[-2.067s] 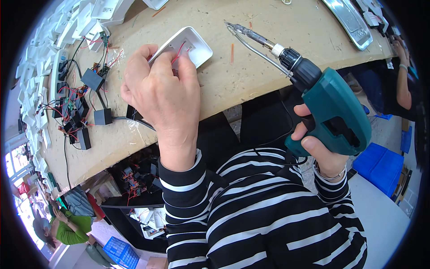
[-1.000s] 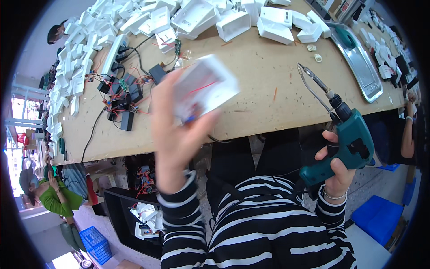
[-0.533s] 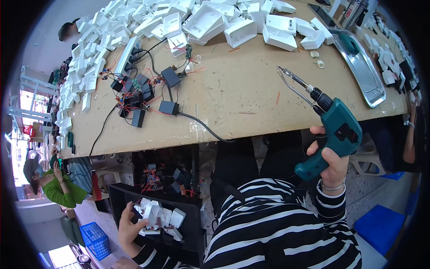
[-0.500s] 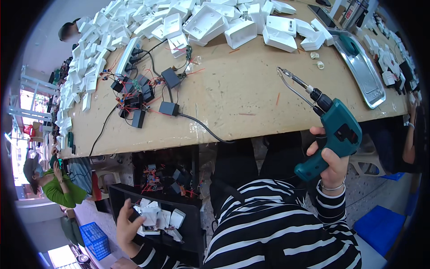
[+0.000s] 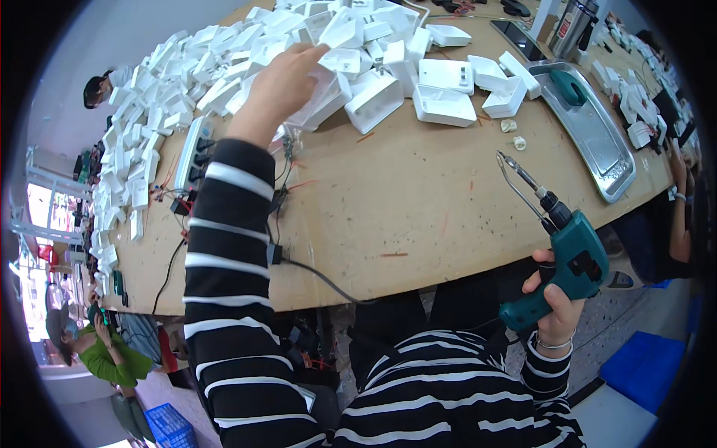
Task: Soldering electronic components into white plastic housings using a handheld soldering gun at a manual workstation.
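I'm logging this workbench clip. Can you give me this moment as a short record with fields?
left hand: stretched out onto the pile of white plastic housings, fingers on one
right hand: gripping a green electric screwdriver at the bench edge, bit up
bench: wooden tabletop
also there: metal tray, black cable

Left hand (image 5: pixel 280 86): fingertips hidden among the white plastic housings (image 5: pixel 373 101), grasp undeterminable. Green tool (image 5: pixel 569 77) in the metal tray (image 5: pixel 597 142): too small to identify. Heap's far edge: cut off at the frame top.
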The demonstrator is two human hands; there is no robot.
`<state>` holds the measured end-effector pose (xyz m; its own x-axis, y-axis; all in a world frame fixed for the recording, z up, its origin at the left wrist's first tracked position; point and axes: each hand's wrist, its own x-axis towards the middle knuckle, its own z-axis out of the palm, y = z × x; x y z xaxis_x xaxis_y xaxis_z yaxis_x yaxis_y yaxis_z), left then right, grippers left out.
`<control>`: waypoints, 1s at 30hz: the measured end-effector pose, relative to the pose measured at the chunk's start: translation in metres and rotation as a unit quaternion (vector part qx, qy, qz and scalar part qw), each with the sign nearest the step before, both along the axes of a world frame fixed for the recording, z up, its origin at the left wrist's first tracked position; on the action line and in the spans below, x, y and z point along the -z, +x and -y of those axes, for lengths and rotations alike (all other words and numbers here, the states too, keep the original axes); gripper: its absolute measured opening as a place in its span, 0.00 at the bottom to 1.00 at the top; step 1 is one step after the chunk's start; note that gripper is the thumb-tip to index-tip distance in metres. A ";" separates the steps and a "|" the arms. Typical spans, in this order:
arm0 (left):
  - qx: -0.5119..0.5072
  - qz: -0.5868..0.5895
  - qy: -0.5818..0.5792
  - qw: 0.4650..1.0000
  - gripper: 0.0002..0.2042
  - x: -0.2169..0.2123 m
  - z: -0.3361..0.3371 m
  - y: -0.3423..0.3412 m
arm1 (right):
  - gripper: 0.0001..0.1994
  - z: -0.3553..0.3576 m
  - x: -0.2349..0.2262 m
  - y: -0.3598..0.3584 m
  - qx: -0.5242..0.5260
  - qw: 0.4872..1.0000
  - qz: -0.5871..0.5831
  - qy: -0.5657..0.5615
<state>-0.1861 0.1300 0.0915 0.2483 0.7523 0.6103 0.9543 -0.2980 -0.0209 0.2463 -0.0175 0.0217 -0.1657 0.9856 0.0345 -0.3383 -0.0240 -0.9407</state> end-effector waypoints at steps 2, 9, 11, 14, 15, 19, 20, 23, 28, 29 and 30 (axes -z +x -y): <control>-0.174 -0.055 -0.221 0.958 0.11 -0.009 -0.015 -0.002 | 0.32 -0.005 0.002 0.002 0.011 1.000 0.003 0.002; -0.141 0.312 -0.088 0.935 0.11 -0.033 0.074 -0.003 | 0.31 -0.015 0.013 0.007 0.012 1.000 -0.001 -0.011; -0.084 0.515 -0.134 0.842 0.11 -0.011 0.117 0.024 | 0.31 -0.018 0.014 0.006 0.000 1.000 -0.008 -0.024; -0.121 0.636 -0.168 0.743 0.12 0.035 0.160 0.091 | 0.31 -0.017 0.016 0.003 -0.012 1.000 -0.015 -0.010; -0.130 0.684 -0.167 0.698 0.13 0.049 0.167 0.109 | 0.30 -0.016 0.015 0.001 -0.024 0.999 -0.022 -0.008; -0.131 0.557 -0.130 0.810 0.19 0.087 0.179 0.137 | 0.31 -0.006 0.007 0.000 -0.042 0.999 -0.017 0.010; -0.154 0.506 -0.128 0.839 0.21 0.086 0.181 0.142 | 0.31 -0.004 0.007 0.002 -0.038 0.999 -0.013 0.011; -0.126 0.377 -0.094 0.913 0.24 0.083 0.181 0.134 | 0.31 0.003 0.004 0.003 -0.034 0.999 -0.015 0.017; -0.099 0.404 -0.095 0.905 0.20 0.074 0.182 0.121 | 0.31 0.009 0.003 0.001 -0.041 0.999 -0.024 0.016; -0.103 0.394 -0.085 0.909 0.18 0.067 0.180 0.115 | 0.31 0.009 0.003 0.002 -0.040 0.999 -0.023 0.016; -0.140 0.378 -0.054 0.914 0.16 0.059 0.174 0.105 | 0.31 0.009 0.003 0.003 -0.042 0.999 -0.017 0.025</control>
